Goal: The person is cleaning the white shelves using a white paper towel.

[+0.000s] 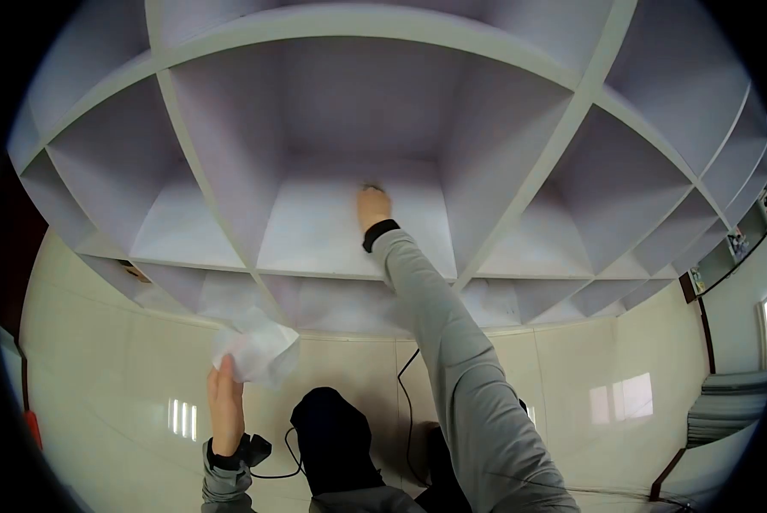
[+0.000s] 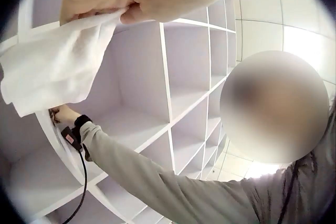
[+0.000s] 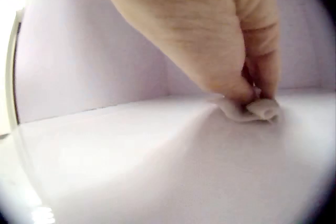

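Note:
My right hand reaches into the large middle compartment of a white shelf unit. Its thumb and fingers pinch a small crumpled off-white wad of thin soft material, pressed down on the compartment's floor. Lower and to the left, in front of the shelf, my left hand holds up a thin white cloth. In the left wrist view the cloth hangs in loose folds from the pinched thumb and fingers.
Upright dividers and horizontal boards split the shelf unit into many compartments. A small brown object lies in a low left compartment. Black cables trail near my legs over the glossy tiled floor. Grey stacked material stands at the right.

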### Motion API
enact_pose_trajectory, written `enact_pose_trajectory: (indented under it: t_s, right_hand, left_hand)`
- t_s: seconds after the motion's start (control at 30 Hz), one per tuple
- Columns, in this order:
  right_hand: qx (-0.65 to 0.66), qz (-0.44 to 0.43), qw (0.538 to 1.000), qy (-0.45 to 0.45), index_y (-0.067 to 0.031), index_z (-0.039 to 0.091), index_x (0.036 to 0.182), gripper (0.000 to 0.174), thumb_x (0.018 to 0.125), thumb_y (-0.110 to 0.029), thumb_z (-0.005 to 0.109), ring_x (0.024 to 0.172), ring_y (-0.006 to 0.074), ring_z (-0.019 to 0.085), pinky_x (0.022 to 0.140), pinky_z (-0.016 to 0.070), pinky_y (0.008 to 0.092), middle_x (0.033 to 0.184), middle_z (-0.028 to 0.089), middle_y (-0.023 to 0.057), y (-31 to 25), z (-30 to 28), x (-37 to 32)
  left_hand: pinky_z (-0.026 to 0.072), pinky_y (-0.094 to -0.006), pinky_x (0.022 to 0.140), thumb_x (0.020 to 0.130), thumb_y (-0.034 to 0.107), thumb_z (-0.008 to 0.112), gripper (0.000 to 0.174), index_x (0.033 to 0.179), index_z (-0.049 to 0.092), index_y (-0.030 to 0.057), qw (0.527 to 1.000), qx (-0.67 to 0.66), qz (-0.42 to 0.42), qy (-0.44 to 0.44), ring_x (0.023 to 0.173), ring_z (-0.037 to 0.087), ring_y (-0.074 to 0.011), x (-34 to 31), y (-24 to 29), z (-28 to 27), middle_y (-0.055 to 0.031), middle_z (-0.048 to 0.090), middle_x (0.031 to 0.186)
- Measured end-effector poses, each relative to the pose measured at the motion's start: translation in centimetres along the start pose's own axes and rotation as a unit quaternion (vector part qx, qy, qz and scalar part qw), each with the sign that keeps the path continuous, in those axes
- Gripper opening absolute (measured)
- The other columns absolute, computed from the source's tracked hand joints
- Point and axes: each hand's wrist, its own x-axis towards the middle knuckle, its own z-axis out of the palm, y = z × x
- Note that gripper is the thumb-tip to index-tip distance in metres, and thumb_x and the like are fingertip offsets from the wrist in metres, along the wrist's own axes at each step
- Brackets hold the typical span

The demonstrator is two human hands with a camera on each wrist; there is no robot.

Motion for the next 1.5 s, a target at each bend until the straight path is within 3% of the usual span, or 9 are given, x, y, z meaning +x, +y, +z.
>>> enact_pose_trajectory:
  t_s: [0.1,0.2,0.27,0.4,0.53,0.67,0.97,1.13,1.5]
  right_hand:
    - [-0.055,0.082,0.995,-0.022,-0.0064,0.067,0.085,0.02,0.084,-0.01,0.048,0.087,0.0243,0.064,0.072,0.0521,0.035,0.093,0.066,0.0088,3.6,-0.4,0.1]
    - [0.003,0.083,0.996,-0.032,-0.0053,0.064,0.088,0.018,0.082,-0.007,0.048,0.089,0.0282,0.062,0.073,0.0515,0.0371,0.092,0.065,0.0125,6.9,-1.7,-2.0]
    - [-0.08,0.073,0.992,0.06,-0.0106,0.069,0.076,0.016,0.08,-0.011,0.054,0.083,0.0206,0.065,0.069,0.051,0.0286,0.086,0.067,0.0072,8.7,-1.5,-4.4]
    - [-0.173,0.054,0.983,0.033,-0.01,0.068,0.082,0.013,0.079,-0.011,0.056,0.09,0.0221,0.063,0.073,0.0504,0.0304,0.1,0.064,0.0085,9.7,-3.2,-9.1]
    - [-0.154,0.059,0.984,-0.061,-0.0104,0.068,0.075,0.01,0.076,-0.009,0.059,0.083,0.0205,0.064,0.062,0.0517,0.0279,0.093,0.065,0.0108,8.3,-6.0,-12.4]
    - [-0.181,0.024,0.982,0.045,-0.0078,0.066,0.069,0.009,0.073,-0.007,0.059,0.075,0.0205,0.064,0.058,0.0522,0.0267,0.086,0.065,0.0119,7.9,-6.2,-16.1]
    - [-0.132,-0.02,0.991,-0.003,0.0022,0.059,0.093,0.019,0.076,-0.002,0.055,0.074,0.0261,0.064,0.06,0.0527,0.031,0.079,0.063,0.0154,7.3,-10.7,-22.9]
    - [0.108,-0.09,0.986,-0.092,-0.0024,0.063,0.098,0.023,0.078,0.0,0.051,0.071,0.037,0.06,0.063,0.049,0.0422,0.079,0.061,0.0219,9.4,-14.1,-27.4]
    - [0.417,-0.027,0.905,-0.081,-0.0036,0.062,0.106,0.025,0.082,-0.004,0.055,0.073,0.0294,0.063,0.068,0.0493,0.0347,0.087,0.064,0.018,4.8,-13.3,-28.2]
  left_hand:
    - [0.0315,-0.0335,0.1,0.094,0.03,0.044,0.045,0.124,0.041,-0.004,0.999,-0.007,-0.008,0.039,0.115,0.044,-0.019,-0.5,0.2,-0.6,-0.0111,0.047,0.124]
    - [0.0335,-0.0286,0.094,0.094,0.033,0.046,0.039,0.116,0.048,0.0017,0.997,-0.002,-0.034,0.066,0.108,0.046,-0.0142,-0.8,-0.7,-2.1,-0.0054,0.05,0.116]
    - [0.0343,-0.027,0.092,0.093,0.034,0.047,0.037,0.114,0.049,0.0031,0.994,0.023,-0.08,0.066,0.106,0.046,-0.0126,-0.2,-1.7,-2.8,-0.0033,0.051,0.114]
    - [0.0349,-0.0254,0.089,0.093,0.034,0.047,0.038,0.115,0.051,0.0034,0.993,0.028,-0.098,0.057,0.104,0.047,-0.0118,0.4,-1.4,-1.3,-0.0023,0.053,0.111]
    - [0.0337,-0.0287,0.095,0.094,0.033,0.045,0.041,0.119,0.048,0.0002,0.997,0.009,-0.08,-0.013,0.109,0.046,-0.014,1.3,-1.3,-0.5,-0.0057,0.052,0.116]
    - [0.0318,-0.0307,0.1,0.094,0.031,0.046,0.043,0.12,0.046,-0.0025,0.993,-0.01,-0.101,-0.066,0.115,0.045,-0.0165,1.9,-2.2,-1.0,-0.0085,0.05,0.12]
    - [0.0334,-0.0296,0.097,0.094,0.038,0.043,0.05,0.122,0.045,-0.0025,0.986,0.083,-0.142,-0.027,0.111,0.047,-0.0165,1.7,-5.0,-2.7,-0.0088,0.052,0.118]
    - [0.0335,-0.0293,0.097,0.094,0.037,0.044,0.05,0.122,0.044,-0.0046,0.99,0.014,-0.099,-0.104,0.112,0.047,-0.0179,1.6,-3.1,-1.1,-0.0112,0.051,0.119]
    - [0.031,-0.0304,0.097,0.092,0.034,0.049,0.039,0.115,0.048,0.003,0.982,0.081,-0.153,-0.074,0.111,0.044,-0.0147,0.8,-4.3,0.2,-0.0049,0.05,0.116]
